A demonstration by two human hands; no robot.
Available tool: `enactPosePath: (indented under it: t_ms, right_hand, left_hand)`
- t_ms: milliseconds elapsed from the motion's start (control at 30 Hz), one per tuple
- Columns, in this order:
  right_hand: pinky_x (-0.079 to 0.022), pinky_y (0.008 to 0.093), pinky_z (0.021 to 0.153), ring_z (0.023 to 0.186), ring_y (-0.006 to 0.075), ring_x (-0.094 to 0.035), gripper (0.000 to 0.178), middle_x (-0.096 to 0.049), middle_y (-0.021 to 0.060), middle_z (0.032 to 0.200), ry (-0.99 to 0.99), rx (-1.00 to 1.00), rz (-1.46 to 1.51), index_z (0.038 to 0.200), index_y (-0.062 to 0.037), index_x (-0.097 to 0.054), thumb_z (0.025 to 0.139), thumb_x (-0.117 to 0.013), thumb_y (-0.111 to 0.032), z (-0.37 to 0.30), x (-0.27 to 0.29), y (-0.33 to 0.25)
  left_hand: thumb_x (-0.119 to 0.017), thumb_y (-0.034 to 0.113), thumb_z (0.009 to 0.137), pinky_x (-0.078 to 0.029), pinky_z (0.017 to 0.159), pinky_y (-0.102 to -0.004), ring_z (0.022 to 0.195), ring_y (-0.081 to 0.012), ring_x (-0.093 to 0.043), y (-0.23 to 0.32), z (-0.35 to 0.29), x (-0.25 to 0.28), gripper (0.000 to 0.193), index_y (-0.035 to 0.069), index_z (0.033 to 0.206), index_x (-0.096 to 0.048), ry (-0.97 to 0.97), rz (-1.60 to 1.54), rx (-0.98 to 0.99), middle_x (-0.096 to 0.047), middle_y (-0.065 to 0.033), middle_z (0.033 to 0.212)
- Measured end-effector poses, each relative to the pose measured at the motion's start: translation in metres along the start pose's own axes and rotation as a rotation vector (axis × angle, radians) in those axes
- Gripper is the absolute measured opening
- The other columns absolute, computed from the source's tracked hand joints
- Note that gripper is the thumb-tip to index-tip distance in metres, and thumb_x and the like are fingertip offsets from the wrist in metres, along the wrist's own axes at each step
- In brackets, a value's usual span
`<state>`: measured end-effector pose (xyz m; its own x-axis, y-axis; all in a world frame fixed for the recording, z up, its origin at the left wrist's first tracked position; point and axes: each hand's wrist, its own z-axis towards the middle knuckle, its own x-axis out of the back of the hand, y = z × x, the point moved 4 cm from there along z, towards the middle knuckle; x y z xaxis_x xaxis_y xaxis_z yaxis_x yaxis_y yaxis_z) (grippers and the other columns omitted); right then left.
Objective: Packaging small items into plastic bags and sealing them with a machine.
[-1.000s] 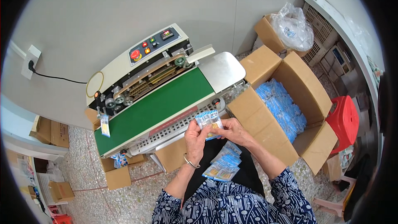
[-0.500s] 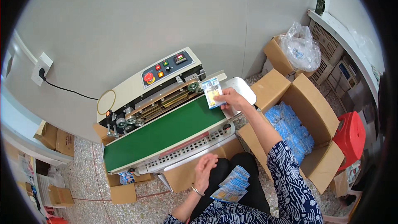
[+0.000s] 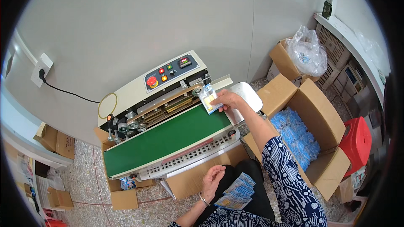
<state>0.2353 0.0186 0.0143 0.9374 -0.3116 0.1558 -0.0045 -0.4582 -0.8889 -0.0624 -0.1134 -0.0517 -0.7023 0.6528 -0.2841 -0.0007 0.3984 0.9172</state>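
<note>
A small clear packet (image 3: 209,100) with blue-striped ends and something yellow inside is pinched in my right hand (image 3: 227,99). It is tilted at the right end of the band sealing machine (image 3: 126,97), beside the rollers and over the green conveyor belt (image 3: 168,136). My left hand (image 3: 213,180) hovers above my lap at the machine's near side, fingers loosely curled with nothing visible in them. Across my dark trousers lies a fanned row of similar packets (image 3: 236,193), just right of the left hand.
To the right, an open cardboard box (image 3: 324,120) holds a heap of blue packets (image 3: 294,136), with a red stool (image 3: 355,146) beyond. A bagged box (image 3: 305,54) stands behind it. A white tray (image 3: 248,94) adjoins the machine. A smaller box (image 3: 125,199) sits below the belt's left end.
My right hand has shifted slightly left, and the packet has tilted toward the rollers. The left hand's fingers have curled in a little. The view has shifted slightly.
</note>
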Motion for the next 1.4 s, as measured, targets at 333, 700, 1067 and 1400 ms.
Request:
enactPosePath:
  t_ms: [333, 700, 1067, 1400]
  right_hand:
    - [-0.051, 0.0399, 0.058, 0.062, 0.0321, -0.062, 0.045, -0.062, 0.0140, 0.065, 0.628, 0.855, -0.904, 0.073, -0.0020, -0.060, 0.078, -0.062, -0.047, -0.023, -0.067, -0.010]
    - [-0.043, 0.0284, 0.050, 0.052, 0.0165, -0.054, 0.033, -0.057, 0.0079, 0.063, 0.249, 0.374, -0.523, 0.080, 0.0001, -0.058, 0.085, -0.059, -0.033, -0.211, 0.020, 0.058]
    - [-0.045, 0.0243, 0.055, 0.064, 0.0091, -0.057, 0.032, -0.059, 0.0042, 0.070, 0.172, 0.222, -0.194, 0.097, 0.0039, -0.058, 0.088, -0.058, -0.027, -0.276, 0.010, 0.102]
    - [-0.048, 0.0209, 0.060, 0.069, 0.0074, -0.059, 0.030, -0.065, 0.0042, 0.081, -0.072, 0.188, 0.271, 0.094, -0.0002, -0.065, 0.084, -0.064, -0.029, -0.233, -0.045, 0.106]
  left_hand:
    - [-0.056, 0.006, 0.088, -0.043, 0.091, -0.0265, 0.099, -0.0141, -0.055, 0.000, 0.003, -0.003, 0.022, 0.000, 0.109, -0.054, -0.022, 0.183, 0.005, -0.060, -0.0059, 0.105]
    - [-0.059, 0.008, 0.085, -0.041, 0.091, -0.0312, 0.103, -0.0227, -0.054, 0.015, -0.014, -0.033, 0.019, 0.001, 0.103, -0.061, -0.269, 0.764, -0.406, -0.060, -0.0090, 0.112]
    - [-0.062, 0.011, 0.080, -0.044, 0.081, -0.0313, 0.092, -0.0202, -0.055, 0.033, 0.015, -0.073, 0.009, 0.004, 0.084, -0.058, -0.433, 0.775, -0.451, -0.058, -0.0059, 0.094]
    - [-0.053, 0.012, 0.092, -0.048, 0.070, -0.0223, 0.077, -0.0050, -0.056, 0.087, 0.043, -0.061, 0.008, 0.007, 0.097, -0.050, -0.127, -0.069, -0.187, -0.058, -0.0004, 0.088]
